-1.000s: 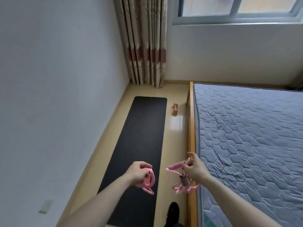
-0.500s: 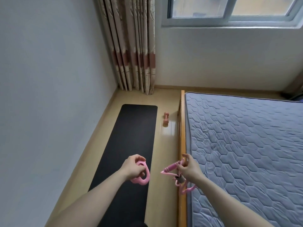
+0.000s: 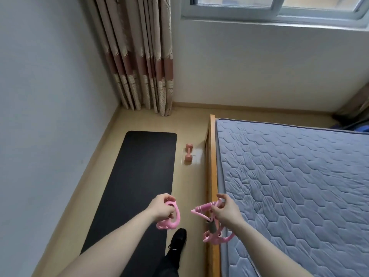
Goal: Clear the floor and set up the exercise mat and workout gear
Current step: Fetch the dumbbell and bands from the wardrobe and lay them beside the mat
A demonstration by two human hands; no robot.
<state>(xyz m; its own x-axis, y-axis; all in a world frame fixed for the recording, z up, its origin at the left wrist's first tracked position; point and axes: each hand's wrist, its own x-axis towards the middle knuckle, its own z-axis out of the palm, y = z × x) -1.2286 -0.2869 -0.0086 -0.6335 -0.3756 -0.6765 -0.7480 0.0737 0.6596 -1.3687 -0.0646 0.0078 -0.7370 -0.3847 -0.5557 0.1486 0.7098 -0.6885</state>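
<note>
A black exercise mat [image 3: 139, 176] lies unrolled on the floor between the left wall and the bed. A pink dumbbell [image 3: 188, 152] lies on the floor just right of the mat's far end. My left hand [image 3: 160, 207] grips a pink loop-shaped exerciser [image 3: 173, 221] above the mat's right edge. My right hand [image 3: 226, 211] holds a pink resistance puller [image 3: 201, 209] with foam handles and a grey middle piece, its loops hanging below my wrist near the bed frame.
A bed with a blue quilted mattress [image 3: 289, 186] and wooden frame [image 3: 212, 156] fills the right side. A patterned curtain [image 3: 139, 56] hangs in the far corner under a window. My black shoe [image 3: 177, 239] stands on the floor strip between mat and bed.
The view has shifted as I step forward; my black shoe has come into view at the bottom. Both hands keep their grip on the pink gear, held at about the same spacing.
</note>
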